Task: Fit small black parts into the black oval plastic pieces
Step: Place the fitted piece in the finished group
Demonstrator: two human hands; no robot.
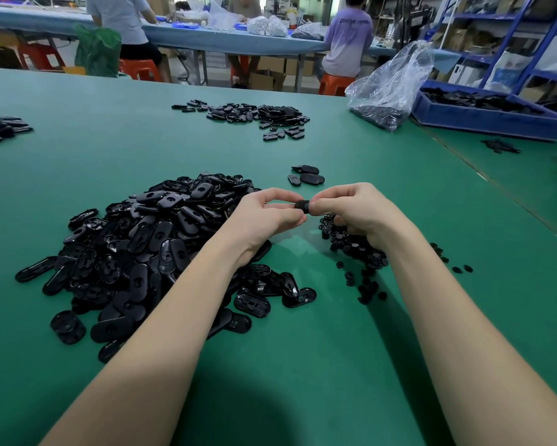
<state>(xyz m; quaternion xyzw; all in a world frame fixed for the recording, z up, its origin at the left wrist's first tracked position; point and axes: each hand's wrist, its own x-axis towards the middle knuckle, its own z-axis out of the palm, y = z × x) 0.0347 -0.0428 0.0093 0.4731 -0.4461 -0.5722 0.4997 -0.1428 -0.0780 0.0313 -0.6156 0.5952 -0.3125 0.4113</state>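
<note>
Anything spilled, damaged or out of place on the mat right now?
A few small black parts lie strayed right of their pile. Otherwise nothing stands out: both hands pinch one black piece.

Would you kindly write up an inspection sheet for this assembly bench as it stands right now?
Surface: green table, bare in front of the forearms.
Job's things: large heap of oval pieces under the left forearm; small parts pile under the right hand; one black piece pinched between both hands; three loose pieces just beyond them.
Clutter: far pile; clear plastic bag; blue bin of black parts.
Hands: left hand and right hand both grip the piece above the table.
Cables: nothing seen.
Surroundings: other people seated at a blue table; orange stools; blue shelving.
</note>
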